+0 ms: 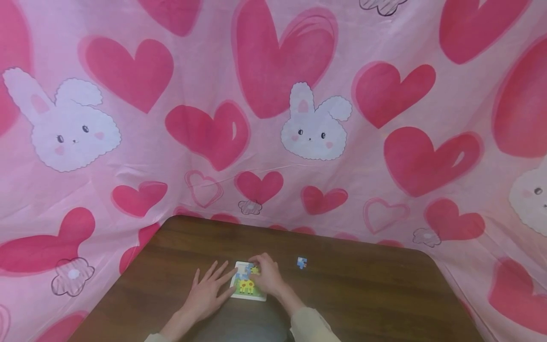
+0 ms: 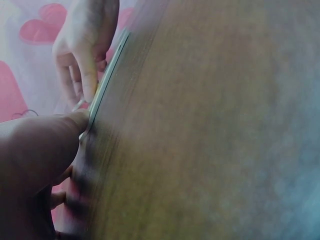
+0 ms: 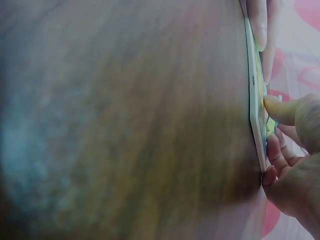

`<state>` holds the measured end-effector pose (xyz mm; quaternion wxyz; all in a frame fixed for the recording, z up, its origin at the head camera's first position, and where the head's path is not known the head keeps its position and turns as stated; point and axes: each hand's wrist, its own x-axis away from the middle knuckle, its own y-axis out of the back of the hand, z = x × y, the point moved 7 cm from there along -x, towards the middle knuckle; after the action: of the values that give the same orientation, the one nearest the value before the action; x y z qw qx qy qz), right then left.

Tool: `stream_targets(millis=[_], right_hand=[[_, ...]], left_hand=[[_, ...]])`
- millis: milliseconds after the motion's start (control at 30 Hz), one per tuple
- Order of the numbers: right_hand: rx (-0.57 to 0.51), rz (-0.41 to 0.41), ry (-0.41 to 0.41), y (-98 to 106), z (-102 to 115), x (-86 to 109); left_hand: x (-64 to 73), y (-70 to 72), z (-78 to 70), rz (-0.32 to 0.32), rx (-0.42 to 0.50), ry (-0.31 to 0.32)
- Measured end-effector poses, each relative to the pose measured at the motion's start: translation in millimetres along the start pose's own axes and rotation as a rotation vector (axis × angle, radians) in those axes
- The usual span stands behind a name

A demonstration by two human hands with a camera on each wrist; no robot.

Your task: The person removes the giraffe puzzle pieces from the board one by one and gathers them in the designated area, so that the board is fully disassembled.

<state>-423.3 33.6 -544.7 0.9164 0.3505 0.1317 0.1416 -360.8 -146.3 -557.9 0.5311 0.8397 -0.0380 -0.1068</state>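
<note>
A small white-framed jigsaw puzzle [image 1: 247,286] with a yellow giraffe on green lies on the table, its upper part only partly filled with blue pieces. My left hand [image 1: 207,290] has its fingers spread, thumb and fingertips touching the puzzle's left edge. Over the puzzle's right side, my right hand [image 1: 268,275] pinches a puzzle piece [image 3: 271,125] with yellow on it, between thumb and fingers. In the head view this piece, seemingly the giraffe's head, appears tilted above the frame; the fingers hide part of it. The left wrist view shows the frame [image 2: 107,75] edge-on beside the left thumb.
A loose blue and white puzzle piece [image 1: 301,262] lies on the dark wooden table [image 1: 363,289], right of the right hand. Behind the table hangs a pink cloth [image 1: 265,142] printed with hearts and white rabbits.
</note>
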Motion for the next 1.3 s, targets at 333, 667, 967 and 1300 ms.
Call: stream_targets(millis=[333, 667, 967, 1300], right_hand=[[-0.078, -0.043, 0.021, 4, -4, 1.9], [-0.034, -0.051, 0.027, 3, -6, 2.2], [-0.013, -0.031, 0.01, 4, -13, 3.3], [-0.028, -0.035, 0.007, 8, -12, 8.0]], left_hand=[[-0.7, 0.5, -0.8, -0.003, 0.015, -0.004], [-0.6, -1.2, 0.0, -0.008, 0.025, -0.006], [-0.3, -1.3, -0.1, -0.009, 0.031, -0.01], [-0.6, -2.7, -2.0, 0.007, 0.017, -0.037]])
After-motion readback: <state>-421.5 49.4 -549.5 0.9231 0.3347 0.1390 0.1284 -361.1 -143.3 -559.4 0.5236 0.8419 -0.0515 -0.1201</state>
